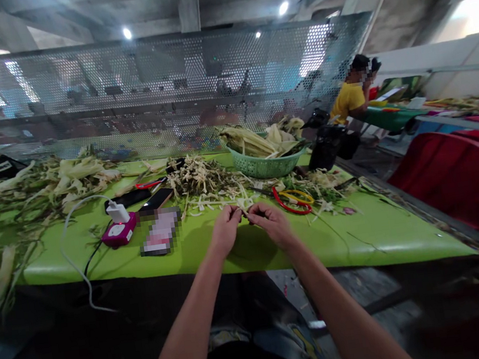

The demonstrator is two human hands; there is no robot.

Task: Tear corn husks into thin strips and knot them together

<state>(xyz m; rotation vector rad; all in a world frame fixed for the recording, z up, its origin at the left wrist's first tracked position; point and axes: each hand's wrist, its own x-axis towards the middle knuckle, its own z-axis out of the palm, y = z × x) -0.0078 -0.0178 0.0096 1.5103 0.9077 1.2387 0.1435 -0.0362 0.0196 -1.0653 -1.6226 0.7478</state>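
My left hand (227, 227) and my right hand (272, 222) meet above the front part of the green table (333, 243). Both have their fingertips pinched on a small pale strip of corn husk (245, 201), whose loose ends stick up between them. How the strip is folded or tied is too small to tell. Just beyond the fingers lie thin husk scraps (207, 203) and a heap of small knotted husk pieces (198, 176). To the right of my right hand are red and yellow looped handles (293, 198), which look like scissors.
A green basket (264, 167) holds dry husks, with a husk pile (74, 176) at left. A purple power adapter (119, 231), white cable (66, 239) and phone (161, 232) lie left. A perforated metal screen (143, 98) stands behind. A person in yellow (347, 98) sits beyond red chairs (448, 174).
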